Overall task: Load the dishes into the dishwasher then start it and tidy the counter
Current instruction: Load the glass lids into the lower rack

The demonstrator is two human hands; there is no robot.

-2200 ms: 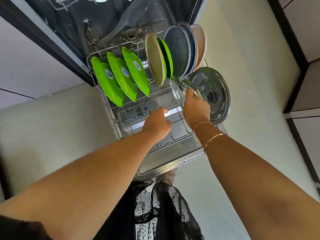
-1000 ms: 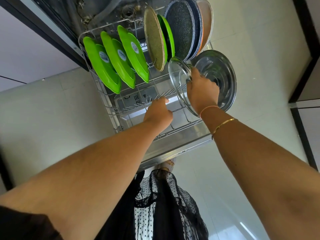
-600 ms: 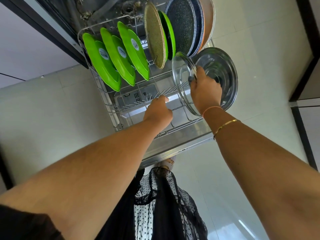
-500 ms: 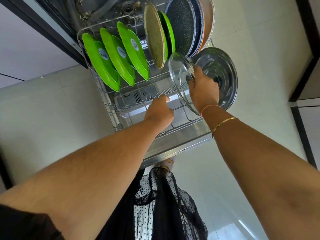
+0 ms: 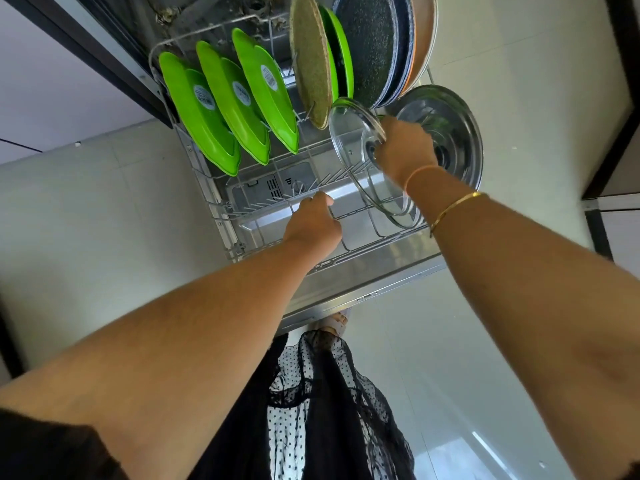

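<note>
View: head camera, looking down past both forearms.
Lower rack [image 5: 207, 199]: wire, pulled out over the open dishwasher door [image 5: 381, 271]; upper centre of frame.
Green plates [image 5: 235, 98]: three, on edge in a row, at 10 o'clock in the rack.
Speckled tan plate [image 5: 310, 60]: on edge at 12 o'clock, a fourth green plate [image 5: 341, 53] just behind it.
Dark speckled plate [image 5: 367, 46]: on edge at 1 o'clock, with an orange-rimmed plate [image 5: 424, 39] beyond it.
Steel lid [image 5: 457, 126]: standing tilted at the rack's 3 o'clock edge, behind the right hand.
Glass lid [image 5: 349, 143]: held on edge above the rack's tines, its top rim just beside the tan plate's lower edge.
Right hand [image 5: 405, 150]: clamped on the glass lid at its centre knob; two bangles [image 5: 457, 206] at the wrist.
Left hand [image 5: 313, 220]: on the rack wires at 6 o'clock of the glass lid, fingers curled under and hidden; cannot tell whether closed round a wire.
Change since half a second ago: right hand and glass lid slightly further toward 12 o'clock, closer to the tan plate; left hand in the same spot on the wires.
Change since two seconds ago: more of the glass lid's face in sight, formerly close to edge-on.
Below the door: black dotted garment [image 5: 311, 393] and pale tiled floor [image 5: 485, 341].
</note>
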